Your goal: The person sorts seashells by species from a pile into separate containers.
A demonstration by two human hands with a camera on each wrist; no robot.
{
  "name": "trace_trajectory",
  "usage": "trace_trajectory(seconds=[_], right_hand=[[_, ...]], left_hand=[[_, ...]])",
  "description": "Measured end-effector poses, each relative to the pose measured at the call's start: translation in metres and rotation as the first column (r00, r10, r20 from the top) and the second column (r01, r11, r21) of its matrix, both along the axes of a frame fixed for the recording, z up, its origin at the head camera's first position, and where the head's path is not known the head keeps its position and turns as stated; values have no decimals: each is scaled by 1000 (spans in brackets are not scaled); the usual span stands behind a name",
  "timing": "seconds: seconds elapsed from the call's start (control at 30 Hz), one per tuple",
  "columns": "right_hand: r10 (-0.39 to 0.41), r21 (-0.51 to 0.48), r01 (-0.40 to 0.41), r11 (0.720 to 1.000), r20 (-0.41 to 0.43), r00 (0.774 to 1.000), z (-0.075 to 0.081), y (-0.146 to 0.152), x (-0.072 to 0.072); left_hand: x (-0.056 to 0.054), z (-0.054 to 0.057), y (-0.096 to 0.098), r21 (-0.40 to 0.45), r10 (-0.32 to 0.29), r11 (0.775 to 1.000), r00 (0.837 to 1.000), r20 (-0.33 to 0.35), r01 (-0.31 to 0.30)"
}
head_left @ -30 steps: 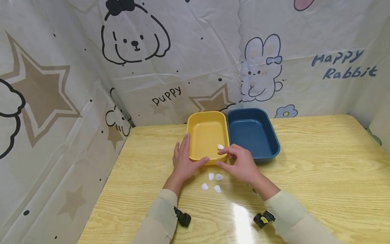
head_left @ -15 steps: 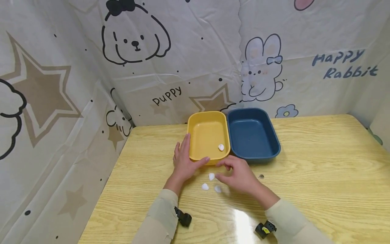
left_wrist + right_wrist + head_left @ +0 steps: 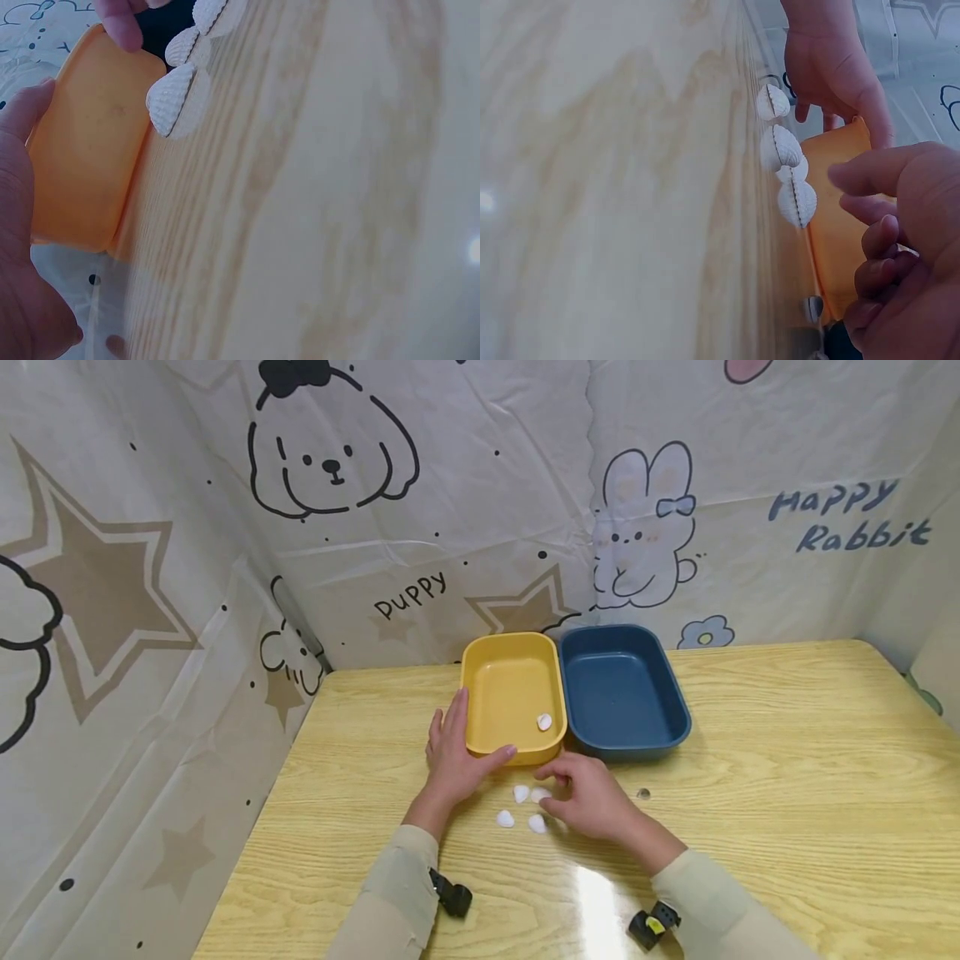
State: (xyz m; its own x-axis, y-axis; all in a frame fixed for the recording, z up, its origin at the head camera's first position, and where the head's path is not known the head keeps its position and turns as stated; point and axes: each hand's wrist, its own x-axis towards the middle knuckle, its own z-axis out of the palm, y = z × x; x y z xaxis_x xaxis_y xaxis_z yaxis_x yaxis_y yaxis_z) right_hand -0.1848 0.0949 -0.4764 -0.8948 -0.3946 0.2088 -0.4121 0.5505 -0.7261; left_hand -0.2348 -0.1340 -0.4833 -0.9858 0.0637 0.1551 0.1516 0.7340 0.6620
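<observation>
My left hand (image 3: 456, 762) rests against the left side of the yellow tray (image 3: 510, 693), its fingers fairly straight and its thumb at the front rim. Inside that tray, near the front right corner, lies a white seashell (image 3: 544, 722). My right hand (image 3: 588, 793) hovers low in front of the tray, thumb and forefinger apart beside a white seashell (image 3: 538, 795). In the right wrist view its thumb (image 3: 870, 171) is clear of the nearest ribbed shell (image 3: 798, 201). More white shells lie close by on the table, among them a shell (image 3: 505, 819) at the front left.
A dark blue tray (image 3: 682, 722) stands against the yellow one on its right. A small dark shell (image 3: 643, 794) lies on the wooden table (image 3: 795, 793) right of my right hand. Behind the trays hangs a printed cloth (image 3: 480, 510).
My right hand has drawn back from the yellow tray, leaving a shell inside, and come down beside the shells on the table. My left hand stays in place.
</observation>
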Motion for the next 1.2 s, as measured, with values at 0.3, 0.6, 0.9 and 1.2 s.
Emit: trace_trajectory(seconds=[0.3, 0.6, 0.9, 1.2], right_hand=[[26, 55, -26, 998, 0, 1000, -8, 1, -6], [72, 70, -68, 995, -55, 996, -14, -1, -9], [16, 74, -14, 997, -34, 999, -14, -1, -8], [-83, 147, 83, 986, -2, 997, -11, 0, -4]], left_hand=[[0, 0, 0, -1, -4, 1000, 1000, -11, 4], [0, -1, 0, 3, -5, 1000, 1000, -11, 5], [0, -1, 0, -4, -5, 1000, 1000, -15, 5], [0, 1, 0, 8, -7, 1000, 1000, -14, 7]])
